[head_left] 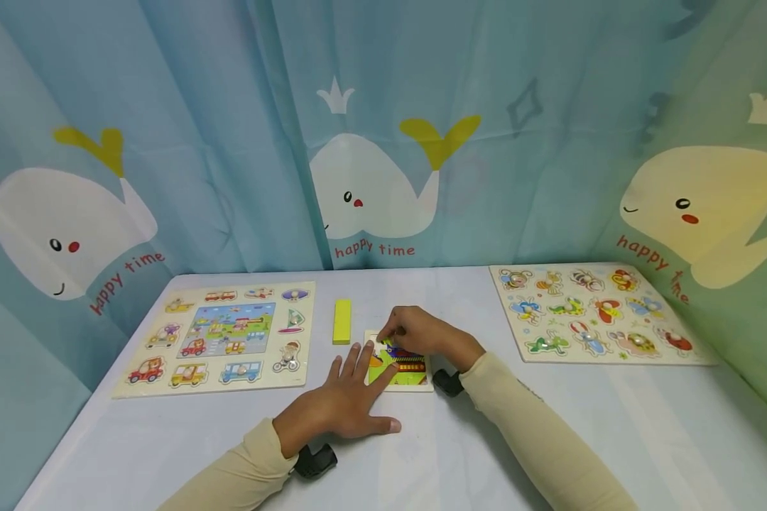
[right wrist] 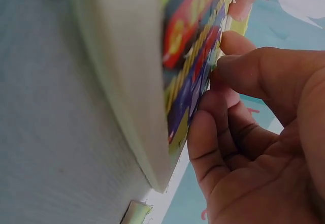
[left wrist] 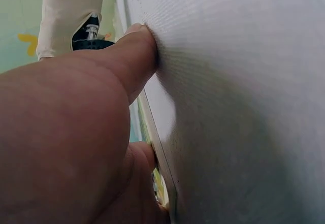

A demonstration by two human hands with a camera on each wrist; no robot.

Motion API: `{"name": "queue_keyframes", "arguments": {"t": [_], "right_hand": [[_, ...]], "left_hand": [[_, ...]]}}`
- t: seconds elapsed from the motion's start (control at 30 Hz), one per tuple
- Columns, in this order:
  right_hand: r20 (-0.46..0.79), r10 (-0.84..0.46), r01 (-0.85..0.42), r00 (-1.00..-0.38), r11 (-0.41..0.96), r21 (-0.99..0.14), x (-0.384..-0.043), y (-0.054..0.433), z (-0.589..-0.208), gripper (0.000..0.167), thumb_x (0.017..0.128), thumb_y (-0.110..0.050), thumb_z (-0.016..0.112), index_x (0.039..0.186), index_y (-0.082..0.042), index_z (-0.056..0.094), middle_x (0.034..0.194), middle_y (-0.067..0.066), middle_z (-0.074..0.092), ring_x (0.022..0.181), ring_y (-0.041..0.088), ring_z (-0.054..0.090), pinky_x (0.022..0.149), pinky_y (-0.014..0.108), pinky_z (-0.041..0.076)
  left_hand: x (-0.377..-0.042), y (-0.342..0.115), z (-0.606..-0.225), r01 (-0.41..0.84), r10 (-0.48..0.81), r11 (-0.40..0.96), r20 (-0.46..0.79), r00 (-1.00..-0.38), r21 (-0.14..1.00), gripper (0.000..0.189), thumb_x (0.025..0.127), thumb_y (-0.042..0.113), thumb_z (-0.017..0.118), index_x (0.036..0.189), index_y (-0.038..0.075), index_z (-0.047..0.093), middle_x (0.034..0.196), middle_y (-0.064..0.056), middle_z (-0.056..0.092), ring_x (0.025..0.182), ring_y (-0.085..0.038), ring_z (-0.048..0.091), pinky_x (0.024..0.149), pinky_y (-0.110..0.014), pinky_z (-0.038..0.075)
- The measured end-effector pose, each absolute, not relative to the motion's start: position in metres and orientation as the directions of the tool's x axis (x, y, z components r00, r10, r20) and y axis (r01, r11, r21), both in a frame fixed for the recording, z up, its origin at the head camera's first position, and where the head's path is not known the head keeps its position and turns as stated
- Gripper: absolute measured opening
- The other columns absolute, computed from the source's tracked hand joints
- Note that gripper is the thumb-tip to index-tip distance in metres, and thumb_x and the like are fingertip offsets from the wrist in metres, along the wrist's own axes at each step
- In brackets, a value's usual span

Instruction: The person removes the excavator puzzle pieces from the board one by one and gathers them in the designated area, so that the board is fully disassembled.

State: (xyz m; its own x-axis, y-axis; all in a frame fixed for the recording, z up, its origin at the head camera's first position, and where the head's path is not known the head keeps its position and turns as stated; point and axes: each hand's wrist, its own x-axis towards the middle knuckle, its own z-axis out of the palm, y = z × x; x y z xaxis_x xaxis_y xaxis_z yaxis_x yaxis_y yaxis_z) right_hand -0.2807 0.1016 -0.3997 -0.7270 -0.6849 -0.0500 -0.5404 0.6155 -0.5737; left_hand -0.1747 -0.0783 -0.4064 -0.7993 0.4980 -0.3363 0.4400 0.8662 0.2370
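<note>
A small square jigsaw puzzle in a pale wooden frame lies on the table, its picture bright green, red and purple. My left hand rests spread over its left side, index fingertip on the picture and thumb out on the tabletop. From the far right my right hand reaches over the puzzle, thumb and forefinger pinching a small puzzle piece near the upper left of the frame. In the right wrist view the right fingertips come together right at the picture's surface and hide most of the piece.
A yellow block lies just behind the left hand. To the left is a large vehicle peg board; at the back right, an insect peg board. A blue whale-print curtain stands around the white table.
</note>
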Motion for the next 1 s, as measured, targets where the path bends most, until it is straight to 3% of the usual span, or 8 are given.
{"name": "queue_keyframes", "arguments": {"t": [0.27,0.5,1.0], "right_hand": [[-0.016,-0.693,-0.566,-0.72,0.601,-0.564,-0.2825,0.099,-0.4015,0.015,0.092,0.001,0.063,0.088,-0.009,0.074,0.09,0.0,0.053,0.081,0.013,0.053,0.075,0.027,0.049],[-0.029,-0.664,-0.547,-0.747,0.639,-0.541,-0.2821,0.0981,-0.3997,0.021,0.089,0.005,0.058,0.095,-0.006,0.076,0.091,0.0,0.055,0.083,0.013,0.053,0.079,0.03,0.049],[-0.015,-0.662,-0.561,-0.75,0.647,-0.516,-0.2808,0.0984,-0.4033,0.02,0.089,0.002,0.057,0.088,-0.012,0.071,0.091,0.0,0.052,0.079,0.014,0.049,0.077,0.031,0.046]], "left_hand": [[-0.175,-0.0782,-0.4055,0.442,0.491,0.87,-0.33,-0.806,0.216,0.088,0.085,0.074,0.049,0.156,0.028,0.022,0.161,-0.017,-0.002,0.146,-0.038,-0.004,0.112,-0.058,0.007],[-0.176,-0.0777,-0.4042,0.442,0.481,0.877,-0.335,-0.81,0.19,0.089,0.085,0.075,0.049,0.156,0.029,0.021,0.161,-0.016,-0.002,0.146,-0.038,-0.004,0.112,-0.058,0.007],[-0.1742,-0.0759,-0.4045,0.444,0.482,0.876,-0.333,-0.811,0.187,0.089,0.084,0.075,0.049,0.156,0.029,0.021,0.161,-0.016,-0.001,0.146,-0.036,-0.004,0.113,-0.057,0.007]]}}
